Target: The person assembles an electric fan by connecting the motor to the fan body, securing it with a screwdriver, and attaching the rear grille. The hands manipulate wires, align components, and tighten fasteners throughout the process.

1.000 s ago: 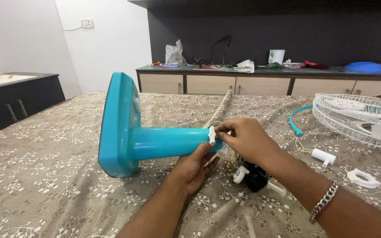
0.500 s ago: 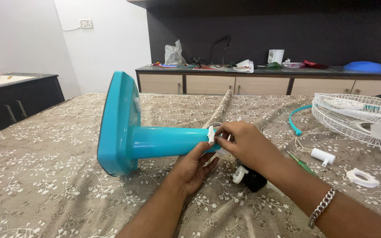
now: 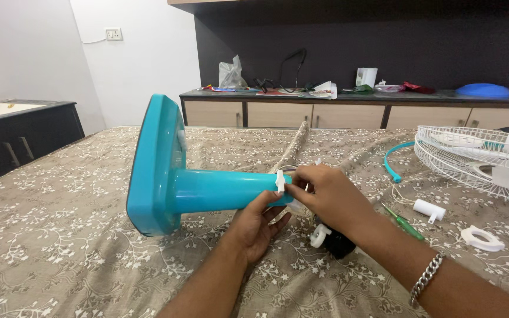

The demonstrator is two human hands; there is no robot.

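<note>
A teal fan stand (image 3: 166,182), base and hollow column, lies on its side on the patterned bedspread (image 3: 60,253). My left hand (image 3: 257,227) cups the column's open end from below. My right hand (image 3: 328,197) pinches a small white knob (image 3: 280,181) at the column's top end. Under my right wrist lies a black part with a white cap (image 3: 328,238).
A white wire fan guard (image 3: 472,156) lies at the right with a teal rim strip (image 3: 393,159). A white cylinder piece (image 3: 430,208), a white ring nut (image 3: 482,238) and a green screwdriver (image 3: 405,222) lie nearby. A cluttered sideboard (image 3: 354,109) stands behind.
The stand has shifted slightly left. My right hand has slid a little lower on the knob, and the green screwdriver has come into view beside my forearm.
</note>
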